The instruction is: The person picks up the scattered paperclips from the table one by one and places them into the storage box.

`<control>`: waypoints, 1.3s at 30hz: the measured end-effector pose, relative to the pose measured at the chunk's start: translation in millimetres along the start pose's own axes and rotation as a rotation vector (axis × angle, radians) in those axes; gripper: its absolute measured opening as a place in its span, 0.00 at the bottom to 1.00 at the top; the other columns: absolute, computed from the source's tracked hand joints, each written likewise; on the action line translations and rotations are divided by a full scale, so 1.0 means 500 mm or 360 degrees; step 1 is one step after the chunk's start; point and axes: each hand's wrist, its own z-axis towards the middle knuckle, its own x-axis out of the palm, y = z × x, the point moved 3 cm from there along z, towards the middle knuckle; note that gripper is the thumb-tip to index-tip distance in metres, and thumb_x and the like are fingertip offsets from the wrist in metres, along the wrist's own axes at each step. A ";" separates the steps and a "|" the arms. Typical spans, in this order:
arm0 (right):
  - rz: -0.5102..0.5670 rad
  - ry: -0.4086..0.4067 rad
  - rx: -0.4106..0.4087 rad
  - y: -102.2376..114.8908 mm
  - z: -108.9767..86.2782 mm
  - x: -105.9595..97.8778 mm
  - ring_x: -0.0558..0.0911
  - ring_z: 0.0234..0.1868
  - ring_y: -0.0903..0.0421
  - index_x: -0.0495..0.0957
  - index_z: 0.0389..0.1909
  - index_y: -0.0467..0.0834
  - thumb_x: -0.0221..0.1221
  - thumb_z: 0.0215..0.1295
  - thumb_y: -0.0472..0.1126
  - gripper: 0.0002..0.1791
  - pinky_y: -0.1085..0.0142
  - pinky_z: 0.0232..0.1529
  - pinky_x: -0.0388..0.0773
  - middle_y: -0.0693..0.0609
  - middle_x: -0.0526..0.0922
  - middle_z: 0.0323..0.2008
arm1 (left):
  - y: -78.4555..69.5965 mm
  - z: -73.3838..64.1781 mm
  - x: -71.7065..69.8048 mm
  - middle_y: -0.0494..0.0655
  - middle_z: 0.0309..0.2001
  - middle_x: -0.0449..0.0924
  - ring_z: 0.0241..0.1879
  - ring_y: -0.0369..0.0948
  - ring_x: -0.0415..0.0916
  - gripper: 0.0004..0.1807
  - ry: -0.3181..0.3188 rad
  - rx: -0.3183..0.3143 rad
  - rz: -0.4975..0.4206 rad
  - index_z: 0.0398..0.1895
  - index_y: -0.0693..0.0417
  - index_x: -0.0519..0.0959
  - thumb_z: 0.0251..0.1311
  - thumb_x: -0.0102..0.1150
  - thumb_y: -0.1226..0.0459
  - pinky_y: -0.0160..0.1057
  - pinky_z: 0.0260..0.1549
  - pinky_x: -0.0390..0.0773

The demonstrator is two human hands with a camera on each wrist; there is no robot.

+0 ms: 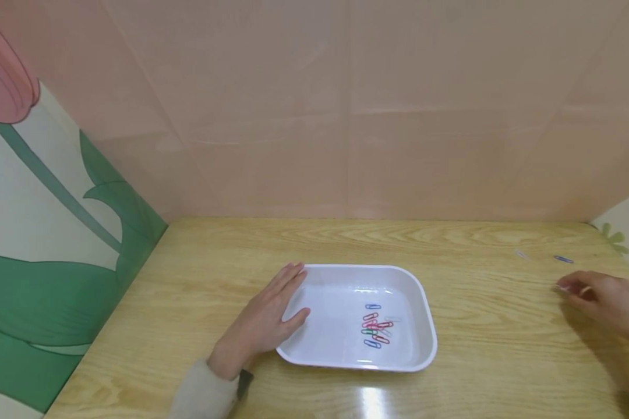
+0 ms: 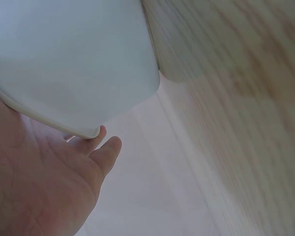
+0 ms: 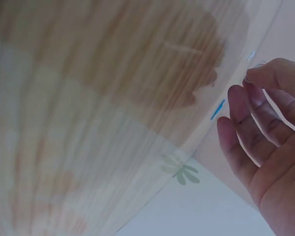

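A white tray (image 1: 325, 308) lies on the wooden table, with several coloured paper clips (image 1: 375, 327) inside, right of its middle. My left hand (image 1: 264, 317) rests on the tray's left rim, fingers extended and thumb reaching over the inside. Seen from the left wrist, the palm lies against the outside of the rim. Far to the right, my right hand (image 1: 605, 297) pinches a pale paper clip (image 3: 259, 65) between thumb and fingertips, just over the table; most of the clip is hidden. Beyond that hand lie a blue paper clip (image 1: 563, 259) and a whitish paper clip (image 1: 521, 254).
A pinkish wall panel (image 1: 346, 174) rises along the table's back edge. On the left stands a wall (image 1: 36, 192) painted with a flower and green leaves. Bare wood (image 1: 493, 326) stretches between the tray and the right hand.
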 end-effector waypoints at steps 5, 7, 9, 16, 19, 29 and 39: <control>0.0004 0.0120 0.0023 0.017 0.008 0.000 0.69 0.23 0.82 0.82 0.36 0.35 0.69 0.47 0.26 0.13 0.75 0.22 0.75 0.52 0.83 0.25 | 0.000 0.000 0.000 0.47 0.79 0.51 0.79 0.47 0.47 0.38 -0.0013 0.0012 -0.0002 0.77 0.54 0.56 0.70 0.52 0.49 0.49 0.77 0.55; 0.0025 0.0133 0.0016 0.025 0.010 0.001 0.70 0.23 0.81 0.82 0.37 0.35 0.69 0.48 0.27 0.13 0.74 0.21 0.75 0.52 0.84 0.26 | 0.001 -0.001 0.000 0.48 0.79 0.51 0.79 0.48 0.48 0.38 -0.0016 0.0013 -0.0003 0.77 0.54 0.56 0.70 0.52 0.49 0.49 0.77 0.55; 0.0035 0.0123 0.0013 0.032 0.011 0.001 0.70 0.24 0.81 0.82 0.37 0.36 0.69 0.49 0.28 0.13 0.74 0.21 0.75 0.53 0.83 0.26 | 0.001 -0.001 0.001 0.48 0.79 0.51 0.79 0.48 0.48 0.38 -0.0019 0.0018 -0.0002 0.77 0.54 0.56 0.70 0.52 0.49 0.49 0.77 0.55; 0.0076 0.0109 -0.0011 0.065 0.017 -0.003 0.71 0.25 0.81 0.82 0.40 0.38 0.68 0.52 0.29 0.13 0.74 0.21 0.74 0.54 0.83 0.28 | 0.002 -0.001 0.002 0.46 0.79 0.51 0.79 0.48 0.47 0.38 -0.0018 0.0015 -0.0001 0.77 0.54 0.57 0.70 0.52 0.49 0.49 0.77 0.55; 0.0082 0.0089 -0.0040 0.083 0.022 -0.007 0.71 0.26 0.81 0.82 0.40 0.38 0.68 0.52 0.28 0.13 0.74 0.20 0.73 0.53 0.83 0.28 | 0.002 -0.001 0.003 0.46 0.79 0.51 0.79 0.47 0.47 0.38 -0.0021 0.0010 0.0007 0.77 0.54 0.57 0.70 0.53 0.49 0.49 0.77 0.55; 0.0158 0.0045 -0.0117 0.154 0.035 -0.019 0.72 0.29 0.81 0.82 0.41 0.40 0.68 0.54 0.28 0.13 0.75 0.20 0.73 0.50 0.86 0.32 | 0.002 -0.001 0.002 0.48 0.79 0.52 0.79 0.48 0.48 0.38 -0.0031 0.0017 0.0004 0.77 0.54 0.57 0.69 0.53 0.49 0.50 0.76 0.55; 0.0244 -0.0052 -0.0229 0.247 0.052 -0.024 0.71 0.30 0.78 0.83 0.40 0.44 0.68 0.51 0.26 0.16 0.76 0.20 0.67 0.54 0.85 0.32 | 0.001 -0.001 0.001 0.47 0.79 0.52 0.79 0.48 0.48 0.38 -0.0032 0.0024 0.0010 0.77 0.54 0.57 0.70 0.53 0.49 0.49 0.76 0.55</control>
